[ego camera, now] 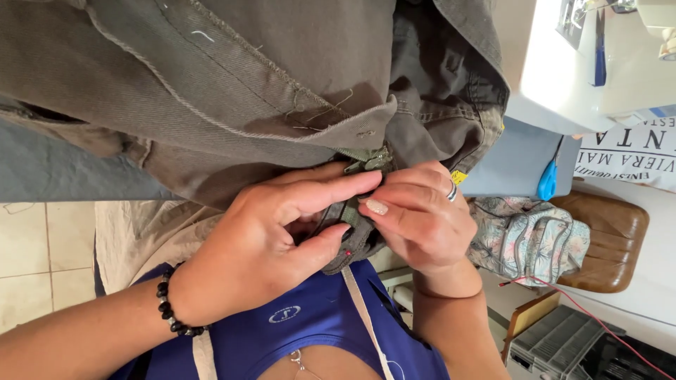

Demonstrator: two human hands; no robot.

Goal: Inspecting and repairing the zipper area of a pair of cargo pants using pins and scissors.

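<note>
Grey counter [56, 169]: left hand [260, 246] and right hand [422, 225] both pinch the zipper [362, 163] of soft, limp trousers [232, 77]; best gripped along the seam.

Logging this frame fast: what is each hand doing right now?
Left hand: closed, pinching the olive zipper strip of the grey-brown trousers.
Right hand: closed, fingertips pinching the same zipper strip from the other side.

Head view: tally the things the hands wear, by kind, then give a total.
Black bead bracelet, on the left wrist: 1
Ring, on a finger of the right hand: 1
Total: 2
Both hands, the left hand too, pinch the olive garment at its zipper.
</note>
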